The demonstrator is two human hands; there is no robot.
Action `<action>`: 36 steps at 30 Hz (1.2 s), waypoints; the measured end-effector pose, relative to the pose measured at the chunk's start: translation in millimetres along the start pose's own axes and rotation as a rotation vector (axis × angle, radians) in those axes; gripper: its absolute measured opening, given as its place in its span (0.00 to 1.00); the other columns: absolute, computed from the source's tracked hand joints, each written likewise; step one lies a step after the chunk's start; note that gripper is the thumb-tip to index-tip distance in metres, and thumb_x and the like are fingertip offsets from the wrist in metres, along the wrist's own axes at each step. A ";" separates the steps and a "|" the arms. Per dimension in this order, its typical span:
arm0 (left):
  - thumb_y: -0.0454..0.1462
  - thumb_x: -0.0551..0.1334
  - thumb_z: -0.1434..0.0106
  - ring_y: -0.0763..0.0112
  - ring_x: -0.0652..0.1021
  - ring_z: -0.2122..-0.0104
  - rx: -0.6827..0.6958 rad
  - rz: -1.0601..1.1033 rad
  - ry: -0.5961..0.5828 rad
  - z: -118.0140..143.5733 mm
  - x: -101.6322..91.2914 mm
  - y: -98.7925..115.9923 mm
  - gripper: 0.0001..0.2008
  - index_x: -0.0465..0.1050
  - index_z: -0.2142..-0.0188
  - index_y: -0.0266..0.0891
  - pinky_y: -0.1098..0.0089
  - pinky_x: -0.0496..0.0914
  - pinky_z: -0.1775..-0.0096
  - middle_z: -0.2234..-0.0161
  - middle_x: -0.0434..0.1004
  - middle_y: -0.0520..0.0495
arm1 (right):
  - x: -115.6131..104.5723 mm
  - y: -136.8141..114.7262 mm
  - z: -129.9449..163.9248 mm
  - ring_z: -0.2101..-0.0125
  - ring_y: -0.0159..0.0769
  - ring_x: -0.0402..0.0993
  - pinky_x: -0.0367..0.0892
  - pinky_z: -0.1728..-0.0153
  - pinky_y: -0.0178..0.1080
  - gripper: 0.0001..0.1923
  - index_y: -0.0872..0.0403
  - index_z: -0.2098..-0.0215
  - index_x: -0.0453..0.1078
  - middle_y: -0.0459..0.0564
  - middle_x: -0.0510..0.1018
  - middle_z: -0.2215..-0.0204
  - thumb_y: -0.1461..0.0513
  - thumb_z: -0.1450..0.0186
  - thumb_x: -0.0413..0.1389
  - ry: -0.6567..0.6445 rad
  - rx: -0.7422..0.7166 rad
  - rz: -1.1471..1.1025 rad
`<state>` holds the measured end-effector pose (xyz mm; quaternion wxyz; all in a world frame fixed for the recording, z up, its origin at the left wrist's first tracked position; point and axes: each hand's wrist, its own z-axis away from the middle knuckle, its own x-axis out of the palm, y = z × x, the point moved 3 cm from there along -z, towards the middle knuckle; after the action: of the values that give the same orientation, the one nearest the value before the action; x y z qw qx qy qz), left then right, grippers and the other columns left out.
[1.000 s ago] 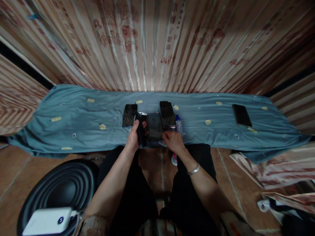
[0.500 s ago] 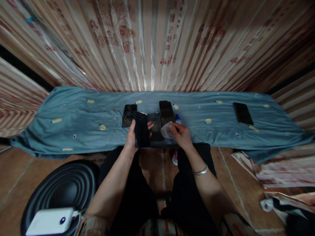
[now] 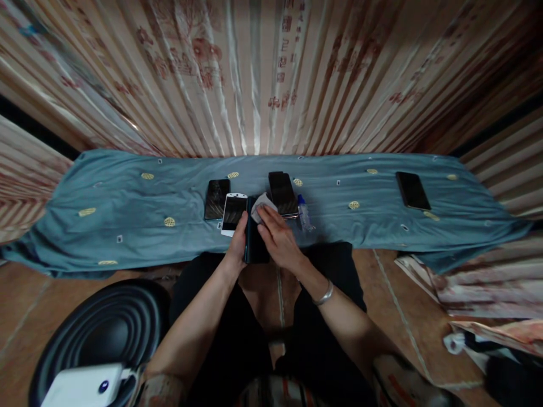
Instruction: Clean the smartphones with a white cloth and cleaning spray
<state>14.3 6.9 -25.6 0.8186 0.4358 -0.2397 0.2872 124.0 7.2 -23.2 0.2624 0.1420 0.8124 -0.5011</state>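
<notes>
My left hand grips a dark smartphone by its left edge, above the front of the cloth-covered bench. A pale wiping cloth lies against the upper part of that phone, under the fingers of my right hand. Just left of the held phone is a white-framed smartphone, partly behind my left thumb. Farther left lies a black smartphone. Behind my right fingers are dark phones that look stacked. Beside them a small clear bottle with a blue cap lies on the cover.
A blue-green patterned cover drapes the bench. Another black smartphone lies at its right. Pleated curtains hang behind. At lower left a round black ribbed stool carries a white power bank with a cable.
My right hand has brought the wiping cloth leftward onto the held phone, which has shifted right. The white-framed phone now shows beside it. The bottle is more exposed.
</notes>
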 end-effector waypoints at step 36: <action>0.48 0.50 0.29 0.66 0.60 0.33 0.216 -0.090 -0.042 -3.8 -1.1 -6.0 0.24 0.69 0.40 0.40 0.67 0.54 0.34 0.39 0.71 0.47 | 5.3 1.1 -3.9 0.31 0.39 0.46 0.49 0.31 0.50 0.29 0.56 0.29 0.48 0.55 0.54 0.31 0.57 0.27 0.40 -0.028 -0.060 0.122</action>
<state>18.0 7.2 -31.7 0.7737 0.5377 -0.2046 0.2653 119.0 11.0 -25.6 0.3078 0.1765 0.8131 -0.4615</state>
